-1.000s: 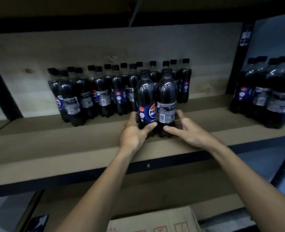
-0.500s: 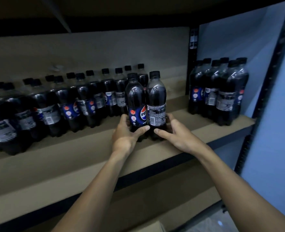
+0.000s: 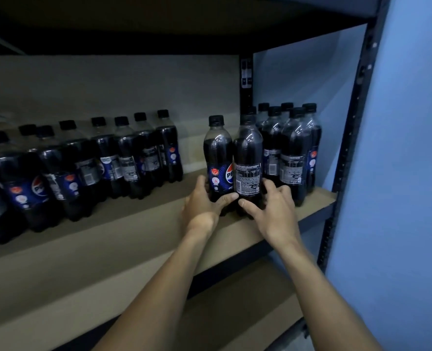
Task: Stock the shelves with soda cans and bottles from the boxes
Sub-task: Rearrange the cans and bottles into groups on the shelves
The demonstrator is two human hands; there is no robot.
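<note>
Left hand: the left hand (image 3: 202,206) reaches forward over the shelf edge with the forearm extended. The fingers are curled round the base of the left bottle (image 3: 218,158) and the thumb lies across its lower front.
Right hand: the right hand (image 3: 273,211) mirrors it with the arm extended. The thumb presses the lower front of the right bottle (image 3: 247,160) and the fingers wrap round its far side (fingertips partly hidden behind the bottle).
Held bottles: both are upright and touch each other side by side. Their bases are at the shelf board (image 3: 108,249); full contact cannot be confirmed. The left one shows its logo, the right one its printed back label.
Position: the pair is just beside the right-hand cluster (image 3: 293,153) of capped bottles and well apart from the left-hand row (image 3: 95,163).
Surroundings: a dark metal upright (image 3: 349,148) stands at the shelf end against a blue wall (image 3: 412,148). A lower shelf (image 3: 235,320) sits beneath.
</note>
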